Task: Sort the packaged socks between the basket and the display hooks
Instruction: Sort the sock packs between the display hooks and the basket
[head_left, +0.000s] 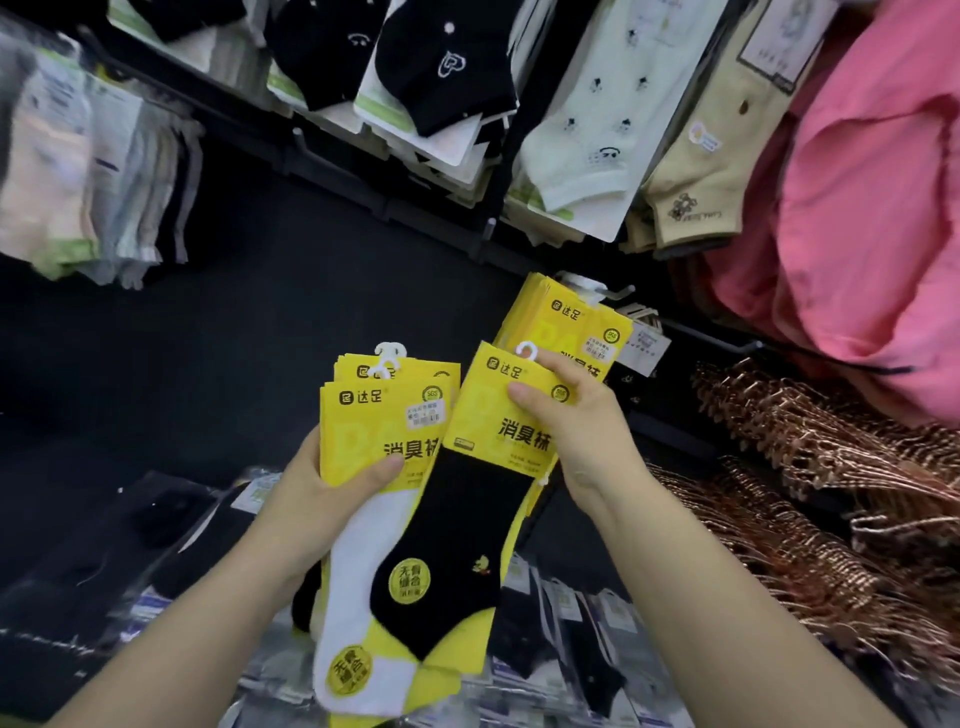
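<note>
Black-sock pack (457, 545) (yellow card), just below the hanging packs (566, 317), is pinched between right hand (582, 431) thumb and fingers (551, 364); left hand (322, 493) grips white-sock stack (374, 410).

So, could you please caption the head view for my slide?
Left hand holds a yellow sock-pack stack; right hand pinches a black-sock pack.

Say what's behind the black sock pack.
More yellow packs on a hook hang behind the black sock pack; it and the right hand cover their lower parts.
</note>
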